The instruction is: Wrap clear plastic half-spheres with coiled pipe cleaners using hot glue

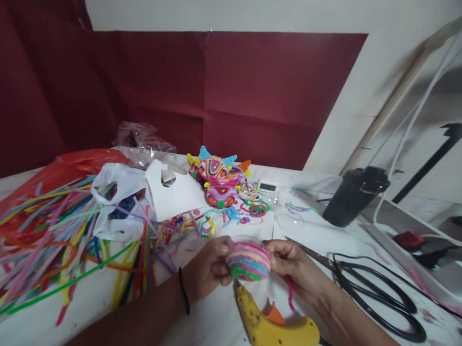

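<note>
Between both hands is a small round bowl-like piece point(248, 262), covered in rows of pink, yellow, blue and green pipe cleaner, with a clear rim at its top. My left hand point(211, 267) grips its left side, fingers bent. On the opposite side, my right hand point(294, 266) pinches the edge. A loose pink pipe cleaner end point(290, 295) hangs below my right hand. Just under the piece lies a yellow glue gun point(274, 332) with an orange trigger, its nozzle pointing up toward the piece. Black-handled scissors point(339, 270) rest to the right of my right hand.
Many loose pipe cleaners point(54, 237) and a white plastic bag point(117, 224) spread over the left. Colourful horned heads point(221, 190) stand at the back near a small digital display point(267, 187). A clear plastic dome point(290, 221) and a black container point(353, 197) are to the right.
</note>
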A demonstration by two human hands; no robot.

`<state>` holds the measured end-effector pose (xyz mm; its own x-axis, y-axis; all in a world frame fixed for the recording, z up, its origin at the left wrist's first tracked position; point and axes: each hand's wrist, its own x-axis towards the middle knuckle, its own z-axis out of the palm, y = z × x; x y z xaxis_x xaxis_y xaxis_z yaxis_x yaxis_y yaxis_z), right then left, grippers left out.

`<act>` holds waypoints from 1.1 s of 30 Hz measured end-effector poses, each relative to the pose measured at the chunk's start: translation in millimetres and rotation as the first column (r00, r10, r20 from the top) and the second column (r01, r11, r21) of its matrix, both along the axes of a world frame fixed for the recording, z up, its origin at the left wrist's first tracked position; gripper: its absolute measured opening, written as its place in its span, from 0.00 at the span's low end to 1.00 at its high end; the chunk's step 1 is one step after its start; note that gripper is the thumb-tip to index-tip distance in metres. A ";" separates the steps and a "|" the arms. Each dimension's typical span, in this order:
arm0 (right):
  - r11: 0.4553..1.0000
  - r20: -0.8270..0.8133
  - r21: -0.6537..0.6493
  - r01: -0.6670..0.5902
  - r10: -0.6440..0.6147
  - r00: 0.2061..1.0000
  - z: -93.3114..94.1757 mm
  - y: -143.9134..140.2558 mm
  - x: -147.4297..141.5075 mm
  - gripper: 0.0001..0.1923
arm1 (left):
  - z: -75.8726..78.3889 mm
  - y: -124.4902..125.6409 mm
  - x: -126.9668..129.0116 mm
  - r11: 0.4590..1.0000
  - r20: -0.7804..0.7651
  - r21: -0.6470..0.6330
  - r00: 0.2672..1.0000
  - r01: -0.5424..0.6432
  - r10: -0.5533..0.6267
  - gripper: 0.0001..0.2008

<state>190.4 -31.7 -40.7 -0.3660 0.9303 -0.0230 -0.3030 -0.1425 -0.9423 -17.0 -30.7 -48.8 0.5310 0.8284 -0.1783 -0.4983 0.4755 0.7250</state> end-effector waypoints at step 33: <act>0.999 0.058 0.016 0.029 -0.030 0.998 -8.0 1.1 6.0 0.16 | 3.5 2.5 -0.3 0.986 0.016 0.142 0.996 0.090 -0.093 0.07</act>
<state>196.4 -30.6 -48.7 -0.3366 0.9412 -0.0295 -0.2519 -0.1202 -0.9603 -17.3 -28.2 -45.4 0.6084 0.7920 -0.0502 -0.4743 0.4136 0.7772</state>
